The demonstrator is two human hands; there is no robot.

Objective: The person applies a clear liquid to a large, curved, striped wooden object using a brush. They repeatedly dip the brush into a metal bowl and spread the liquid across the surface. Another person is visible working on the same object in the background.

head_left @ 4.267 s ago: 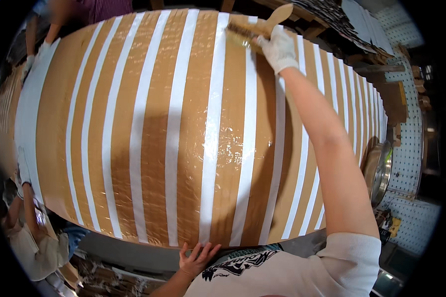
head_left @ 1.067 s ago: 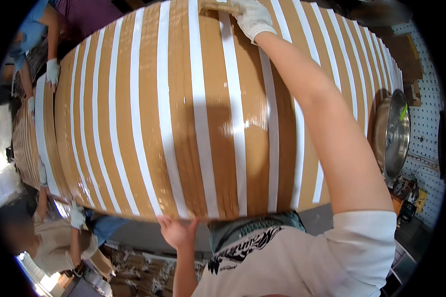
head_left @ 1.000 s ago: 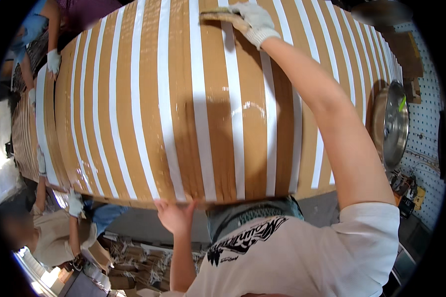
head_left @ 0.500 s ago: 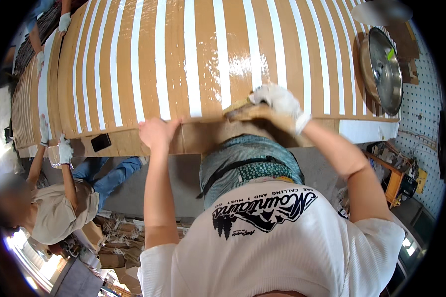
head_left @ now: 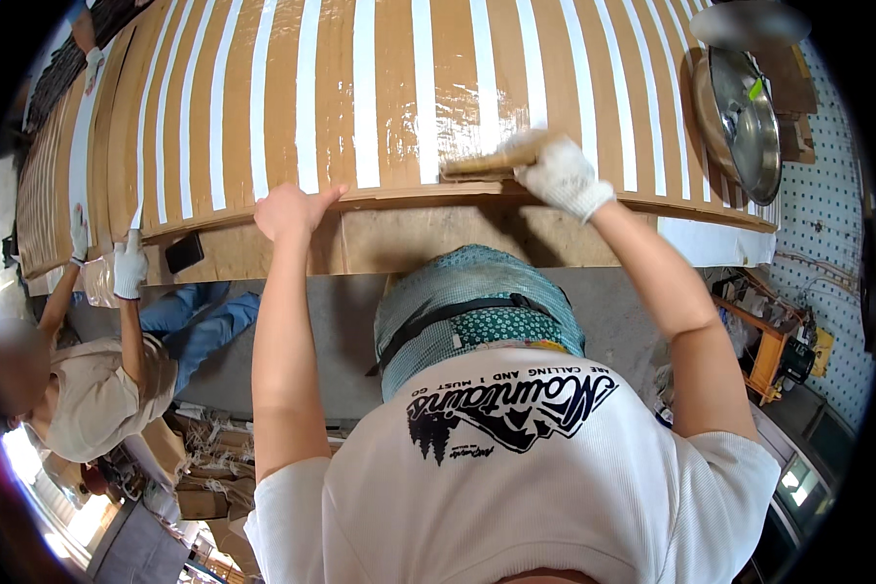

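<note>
Long brown cardboard sheets point(head_left: 337, 107) lie overlapped like steps, with white bands between them and a wet shine around the middle. My right hand point(head_left: 565, 180), in a white knitted glove, is closed round the handle of a wide flat brush point(head_left: 487, 167). The brush's bristle end rests by the sheets' near edge and is slightly blurred. My left hand point(head_left: 287, 211) is bare and sits on that near edge, left of the brush. Its thumb stretches out to the right over the edge; the other fingers are partly hidden.
A round metal basin point(head_left: 771, 136) holding something green stands on the right end. Left, a co-worker's gloved hand point(head_left: 129, 268) is at the sheets' corner, near a black phone point(head_left: 185, 253) on the table edge point(head_left: 380, 255). Another gloved hand point(head_left: 93, 70) touches the far left.
The brush has turned nearly level and sits along the near edge. My left hand has shifted slightly left and away from me. The whole view has shifted, and the co-worker's hands have moved.
</note>
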